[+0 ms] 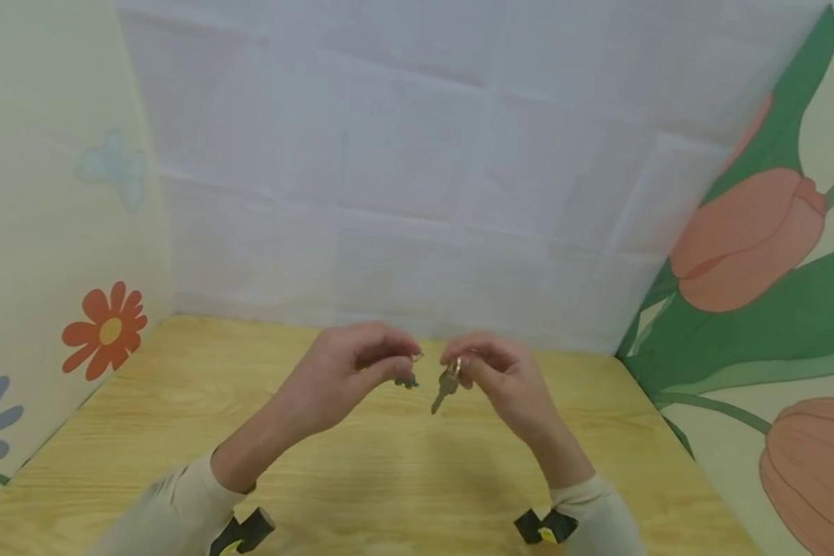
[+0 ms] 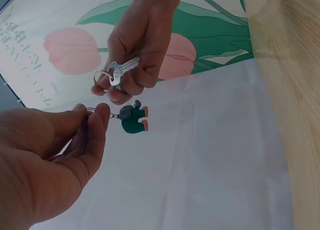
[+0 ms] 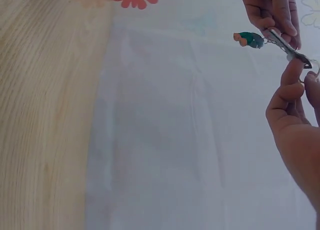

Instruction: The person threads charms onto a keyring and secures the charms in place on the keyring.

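Note:
Above the wooden table (image 1: 403, 494), the two hands face each other a short gap apart. The left hand (image 1: 350, 374) pinches the metal ring of a keychain between thumb and fingertips. From its short chain hangs a small green animal figure (image 2: 132, 124) with a grey head and orange feet. Between thumb and forefinger, the right hand (image 1: 510, 382) pinches a round key ring. A silver key (image 2: 125, 70) hangs from that ring and points down in the head view (image 1: 446, 388). In the right wrist view the key (image 3: 285, 44) overlaps the left fingertips.
A white sheet (image 1: 417, 177) rises behind the table's far edge. Panels with painted flowers stand at both sides, a red flower (image 1: 110, 330) on the left and pink tulips (image 1: 750, 239) on the right. Black wrist straps (image 1: 545, 527) sit at the sleeve cuffs.

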